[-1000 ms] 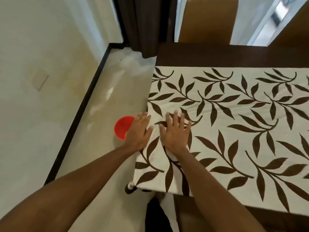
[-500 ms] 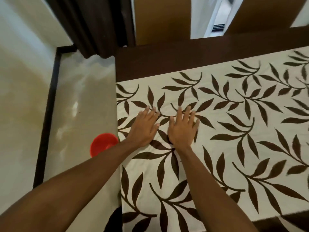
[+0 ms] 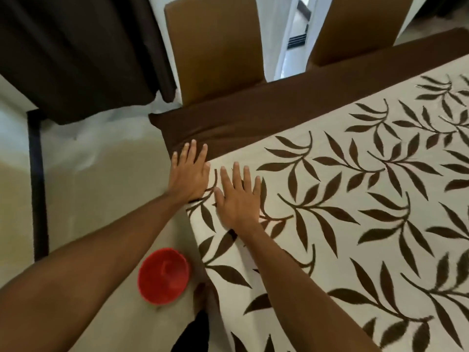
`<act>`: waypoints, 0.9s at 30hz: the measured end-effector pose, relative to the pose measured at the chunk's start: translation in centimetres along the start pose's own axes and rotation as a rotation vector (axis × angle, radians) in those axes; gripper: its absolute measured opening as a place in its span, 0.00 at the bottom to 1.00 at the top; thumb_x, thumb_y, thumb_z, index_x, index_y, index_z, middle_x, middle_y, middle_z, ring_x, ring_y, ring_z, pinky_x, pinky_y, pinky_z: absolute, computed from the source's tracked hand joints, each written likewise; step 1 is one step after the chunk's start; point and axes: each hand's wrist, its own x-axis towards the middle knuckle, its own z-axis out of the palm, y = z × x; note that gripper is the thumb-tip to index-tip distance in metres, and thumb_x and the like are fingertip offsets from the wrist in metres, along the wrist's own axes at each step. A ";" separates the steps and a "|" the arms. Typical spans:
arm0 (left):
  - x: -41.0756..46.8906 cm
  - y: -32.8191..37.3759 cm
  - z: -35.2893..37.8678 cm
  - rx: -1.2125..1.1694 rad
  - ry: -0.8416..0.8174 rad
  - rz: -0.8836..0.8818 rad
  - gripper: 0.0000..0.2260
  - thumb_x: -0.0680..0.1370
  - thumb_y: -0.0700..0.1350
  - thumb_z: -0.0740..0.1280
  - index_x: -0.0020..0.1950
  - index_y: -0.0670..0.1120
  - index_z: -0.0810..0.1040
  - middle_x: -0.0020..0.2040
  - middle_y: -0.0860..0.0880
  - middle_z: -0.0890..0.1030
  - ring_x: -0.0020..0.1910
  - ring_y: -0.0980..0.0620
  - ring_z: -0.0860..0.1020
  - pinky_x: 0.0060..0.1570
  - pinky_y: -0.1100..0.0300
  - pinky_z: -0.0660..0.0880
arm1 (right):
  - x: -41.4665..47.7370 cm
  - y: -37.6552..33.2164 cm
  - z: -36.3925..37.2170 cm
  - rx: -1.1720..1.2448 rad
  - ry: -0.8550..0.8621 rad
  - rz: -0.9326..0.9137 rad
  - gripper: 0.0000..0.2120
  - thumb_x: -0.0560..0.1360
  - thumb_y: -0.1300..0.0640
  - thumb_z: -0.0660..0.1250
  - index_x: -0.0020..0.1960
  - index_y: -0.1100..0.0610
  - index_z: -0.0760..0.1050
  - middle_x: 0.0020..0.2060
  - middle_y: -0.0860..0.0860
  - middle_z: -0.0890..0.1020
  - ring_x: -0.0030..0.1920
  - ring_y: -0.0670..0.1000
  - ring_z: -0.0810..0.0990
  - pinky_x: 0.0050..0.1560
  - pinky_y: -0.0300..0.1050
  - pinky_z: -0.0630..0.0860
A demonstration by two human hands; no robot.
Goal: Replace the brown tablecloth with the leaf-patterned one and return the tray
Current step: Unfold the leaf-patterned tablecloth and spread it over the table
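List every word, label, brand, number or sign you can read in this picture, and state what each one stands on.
None: no readable text in this view.
The leaf-patterned tablecloth bears only brown leaves.
The red bowl on the floor, the brown cloth and the chair backs are plain.

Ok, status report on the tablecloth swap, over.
Both hands flat, open: left hand at the cloth's corner, right hand beside it. Leaf-patterned cloth spread; brown cloth showing along far edge. No tray visible. Red bowl on floor.

Home dining room: clothed table (image 3: pixel 253 118), tan chairs (image 3: pixel 215 47), curtain (image 3: pixel 76 54).
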 end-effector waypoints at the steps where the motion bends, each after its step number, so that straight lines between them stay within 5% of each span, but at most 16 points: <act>1: 1.0 -1.3 -0.4 0.000 0.002 -0.014 0.26 0.85 0.55 0.46 0.82 0.49 0.51 0.82 0.43 0.50 0.81 0.44 0.48 0.77 0.42 0.46 | 1.2 -1.4 0.3 -0.004 -0.003 0.000 0.30 0.84 0.37 0.37 0.83 0.46 0.46 0.83 0.53 0.46 0.82 0.57 0.39 0.79 0.63 0.35; 9: 7.1 -6.9 -2.0 -0.024 -0.005 -0.103 0.28 0.85 0.56 0.45 0.82 0.47 0.47 0.83 0.46 0.47 0.81 0.45 0.45 0.77 0.40 0.44 | 8.6 -4.2 -1.0 0.078 0.046 -0.051 0.28 0.84 0.38 0.49 0.81 0.48 0.59 0.82 0.54 0.55 0.82 0.57 0.48 0.79 0.62 0.51; 13: 9.4 -8.9 -2.4 -0.054 0.017 -0.132 0.28 0.85 0.56 0.46 0.82 0.45 0.48 0.83 0.45 0.49 0.81 0.45 0.47 0.77 0.42 0.45 | 11.5 -3.9 -0.9 0.024 0.001 0.149 0.30 0.83 0.36 0.45 0.82 0.45 0.51 0.83 0.53 0.48 0.82 0.57 0.42 0.79 0.65 0.42; 27: 15.0 -13.0 -4.4 -0.050 0.048 -0.200 0.26 0.85 0.53 0.48 0.81 0.44 0.52 0.82 0.43 0.54 0.81 0.42 0.49 0.78 0.41 0.46 | 17.4 -7.9 0.1 -0.002 0.008 0.126 0.36 0.80 0.29 0.40 0.83 0.44 0.46 0.83 0.52 0.47 0.82 0.58 0.41 0.79 0.65 0.40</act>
